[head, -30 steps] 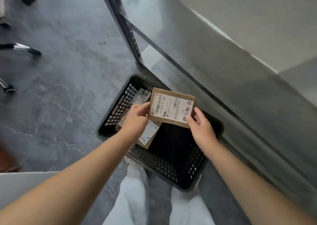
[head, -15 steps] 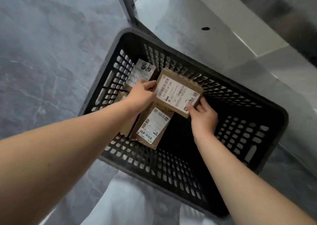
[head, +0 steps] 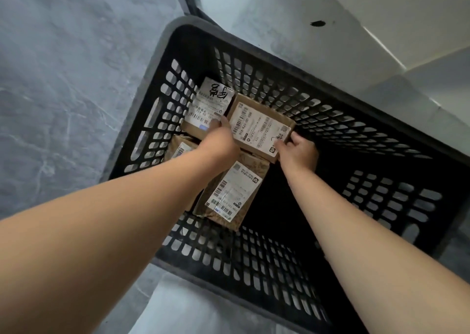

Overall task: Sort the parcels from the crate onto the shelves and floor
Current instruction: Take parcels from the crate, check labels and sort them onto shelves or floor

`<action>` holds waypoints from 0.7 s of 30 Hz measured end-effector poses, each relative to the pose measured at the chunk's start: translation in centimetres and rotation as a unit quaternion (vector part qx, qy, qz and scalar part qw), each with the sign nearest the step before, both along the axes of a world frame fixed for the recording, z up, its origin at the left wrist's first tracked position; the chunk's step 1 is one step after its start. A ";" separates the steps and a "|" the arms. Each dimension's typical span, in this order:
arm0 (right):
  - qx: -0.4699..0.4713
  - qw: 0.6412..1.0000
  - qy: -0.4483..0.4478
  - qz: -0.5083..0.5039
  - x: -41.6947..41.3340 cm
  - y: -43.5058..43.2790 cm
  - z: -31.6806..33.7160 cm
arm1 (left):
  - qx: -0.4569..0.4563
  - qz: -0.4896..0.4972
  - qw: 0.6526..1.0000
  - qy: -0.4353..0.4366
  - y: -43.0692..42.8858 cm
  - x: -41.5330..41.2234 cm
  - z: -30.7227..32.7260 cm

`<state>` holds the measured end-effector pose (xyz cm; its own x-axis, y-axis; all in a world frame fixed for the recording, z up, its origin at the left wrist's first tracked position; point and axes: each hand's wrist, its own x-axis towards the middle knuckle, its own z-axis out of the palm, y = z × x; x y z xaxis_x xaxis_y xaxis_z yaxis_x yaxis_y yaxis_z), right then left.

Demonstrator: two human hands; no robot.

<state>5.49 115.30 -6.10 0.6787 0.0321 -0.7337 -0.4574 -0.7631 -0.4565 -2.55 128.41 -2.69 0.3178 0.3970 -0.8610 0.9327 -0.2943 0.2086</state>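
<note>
Black plastic crate (head: 381, 135) with lattice walls stands on the grey veined floor (head: 63, 79). Inside it I see both hands on one flat cardboard parcel (head: 256, 127) with a white barcode label. The left hand (head: 221, 140) grasps its left edge, and the right hand (head: 297, 153) pinches its near right corner. I cannot tell if this parcel is lifted or rests on the others. Beside it lies a parcel with handwritten label (head: 211, 102), below it a wrinkled brown parcel (head: 231, 193), and a fourth parcel (head: 178, 145) half hidden under the left forearm (head: 127, 206).

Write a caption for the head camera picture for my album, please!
Left hand and right hand grip a labelled parcel inside the black crate, among other parcels.
</note>
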 end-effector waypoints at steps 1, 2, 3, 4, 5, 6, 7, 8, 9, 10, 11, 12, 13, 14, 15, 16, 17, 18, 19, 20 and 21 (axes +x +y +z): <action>-0.004 1.000 0.004 0.013 0.0 -0.1 0.1 | 0.011 -0.033 0.998 0.045 0.2 0.4 0.1; -0.015 0.999 0.010 0.031 0.2 0.0 0.2 | 0.014 -0.059 0.995 0.080 0.2 0.6 0.3; -0.034 0.998 0.020 0.056 0.3 0.3 0.5 | 0.013 -0.077 0.991 0.105 0.3 0.8 0.7; -0.056 0.995 0.032 0.080 0.6 0.7 1.2 | 0.014 -0.087 0.990 0.113 0.2 0.9 1.1; -0.085 0.991 0.042 0.096 0.9 1.1 2.0 | 0.022 -0.082 0.991 0.101 0.1 1.1 1.7; -0.110 0.987 0.044 0.107 1.1 1.5 2.8 | 0.034 -0.061 0.995 0.070 -0.1 1.1 2.2; -0.120 0.985 0.041 0.120 1.1 2.0 4.0 | 0.048 -0.035 0.998 0.029 -0.4 1.1 3.2; -0.116 0.983 0.032 0.141 0.9 2.4 5.6 | 0.060 -0.017 0.998 -0.009 -0.8 1.0 4.4; -0.103 0.980 0.025 0.169 0.5 2.7 7.3 | 0.070 -0.004 0.997 -0.043 -1.3 0.7 5.8; -0.089 0.974 0.020 0.205 0.1 3.0 8.9 | 0.079 0.005 0.994 -0.072 -1.7 0.5 7.3; -0.075 0.967 0.024 0.242 -0.2 3.4 10.9 | 0.087 0.010 0.992 -0.092 -2.0 0.2 9.0; -0.060 0.958 0.022 0.280 -0.4 3.9 13.0 | 0.098 0.009 0.989 -0.108 -2.1 0.1 10.7; -0.043 0.949 0.017 0.312 -0.5 4.5 15.3 | 0.114 0.005 0.986 -0.124 -2.0 0.0 12.7; -0.021 0.941 0.013 0.337 -0.5 5.3 17.8 | 0.132 0.004 0.981 -0.141 -1.6 0.0 14.8; 0.001 0.934 0.010 0.356 -0.5 6.2 20.5 | 0.151 0.007 0.976 -0.158 -1.0 0.1 17.2; 0.023 0.927 0.003 0.374 -0.4 7.2 23.3 | 0.168 0.013 0.970 -0.174 -0.2 0.1 19.9; 0.045 0.921 -0.010 0.386 0.0 8.1 26.2 | 0.184 0.023 0.964 -0.193 0.6 0.3 22.7; 0.070 0.916 -0.034 0.394 0.4 9.0 29.2 | 0.207 0.036 0.953 -0.217 1.7 0.5 25.8; 0.098 0.909 -0.060 0.401 0.9 10.1 32.3 | 0.235 0.042 0.941 -0.239 3.0 0.6 29.0; 0.123 0.903 -0.089 0.403 1.2 11.3 35.5 | 0.267 0.040 0.928 -0.256 4.4 0.6 32.5; 0.146 0.896 -0.121 0.401 1.3 12.3 39.0 | 0.303 0.038 0.913 -0.271 5.7 0.5 36.2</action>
<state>6.81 127.59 32.89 0.4898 0.7471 -0.4494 0.3230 -0.6343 -0.7024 -2.08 134.06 33.52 0.5831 0.7872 -0.2009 0.7637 -0.4467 0.4661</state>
